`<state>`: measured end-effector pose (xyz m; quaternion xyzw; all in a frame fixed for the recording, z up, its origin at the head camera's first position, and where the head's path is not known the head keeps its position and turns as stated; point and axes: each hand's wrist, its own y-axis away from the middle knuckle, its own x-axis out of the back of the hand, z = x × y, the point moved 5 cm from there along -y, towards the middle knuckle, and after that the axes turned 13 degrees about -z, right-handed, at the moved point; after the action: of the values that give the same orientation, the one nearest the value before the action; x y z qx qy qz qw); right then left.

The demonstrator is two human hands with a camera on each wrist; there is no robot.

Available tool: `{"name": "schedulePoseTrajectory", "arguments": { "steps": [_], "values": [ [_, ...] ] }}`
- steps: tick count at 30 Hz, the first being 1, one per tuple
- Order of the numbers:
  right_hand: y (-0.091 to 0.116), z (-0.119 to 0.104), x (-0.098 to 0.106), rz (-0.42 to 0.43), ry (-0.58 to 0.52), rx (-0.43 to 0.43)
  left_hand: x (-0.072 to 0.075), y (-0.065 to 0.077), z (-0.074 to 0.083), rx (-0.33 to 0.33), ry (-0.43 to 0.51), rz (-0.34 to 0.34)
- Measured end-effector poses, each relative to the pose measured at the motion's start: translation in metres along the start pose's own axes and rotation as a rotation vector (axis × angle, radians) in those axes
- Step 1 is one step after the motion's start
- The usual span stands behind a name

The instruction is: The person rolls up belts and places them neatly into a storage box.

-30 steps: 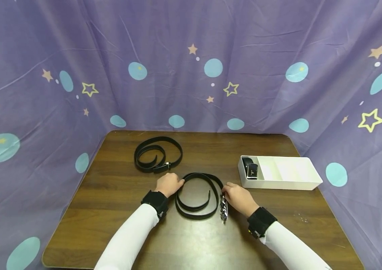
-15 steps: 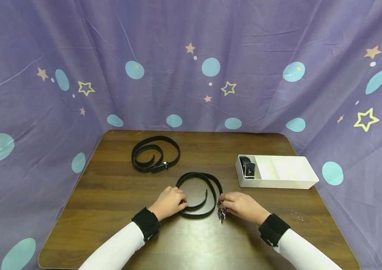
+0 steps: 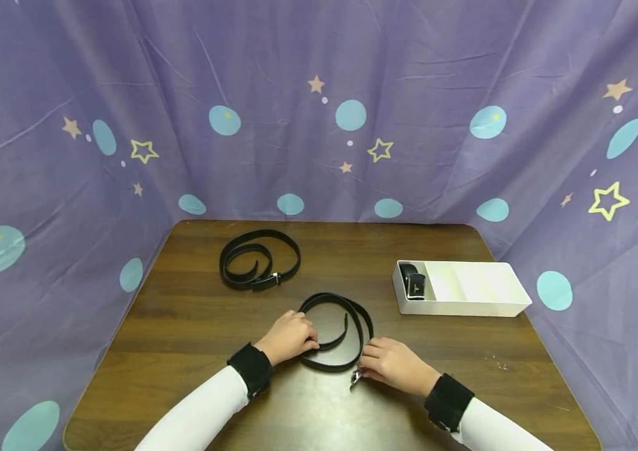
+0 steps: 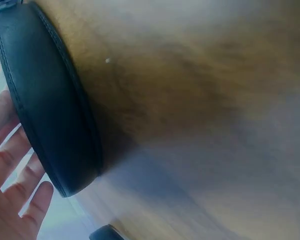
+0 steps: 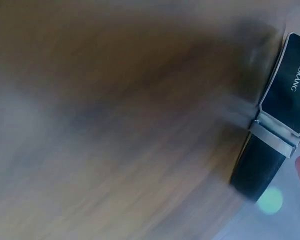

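Gripping the buckle (image 3: 355, 376), the right hand (image 3: 394, 363) holds a coiled black belt (image 3: 330, 366). The left hand (image 3: 288, 338), fingers (image 4: 25, 182) relaxed, touches its coil.

Brn wood tbl (image 3: 183, 351) w/ coiled blk belt (image 3: 264, 284) back L, 2nd belt (image 3: 360, 332) nr ctr, wht box (image 3: 459, 309) R.

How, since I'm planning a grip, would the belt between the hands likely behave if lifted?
The belt would probably flex rather than hold its shape, since its strap lies in loose curves. The buckle end may hang heavier, as its rim looks metallic. The coil might loosen, since the tip lies free inside it.
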<state>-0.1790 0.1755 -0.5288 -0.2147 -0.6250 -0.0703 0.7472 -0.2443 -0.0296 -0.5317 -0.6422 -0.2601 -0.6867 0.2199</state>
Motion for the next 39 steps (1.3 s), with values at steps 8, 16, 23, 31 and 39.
{"name": "schedulePoseTrajectory", "arguments": {
  "steps": [8, 16, 23, 31, 39],
  "values": [
    [-0.046, -0.029, -0.004, -0.043, 0.017, 0.016, 0.000, -0.023, 0.000, 0.011, -0.027, -0.047],
    [-0.092, -0.034, -0.015, -0.068, 0.032, -0.068, -0.002, -0.038, 0.001, -0.008, -0.001, -0.076],
    [-0.106, -0.026, -0.020, -0.130, -0.053, -0.224, -0.002, -0.033, -0.017, -0.047, 0.178, -0.018],
    [-0.100, 0.002, -0.005, -0.200, -0.276, -0.287, 0.028, -0.013, -0.034, 0.032, 0.274, 0.069],
    [-0.085, 0.050, 0.010, -0.140, -0.278, -0.451, 0.040, 0.004, -0.011, -0.013, 0.197, 0.138]
  ]
}}
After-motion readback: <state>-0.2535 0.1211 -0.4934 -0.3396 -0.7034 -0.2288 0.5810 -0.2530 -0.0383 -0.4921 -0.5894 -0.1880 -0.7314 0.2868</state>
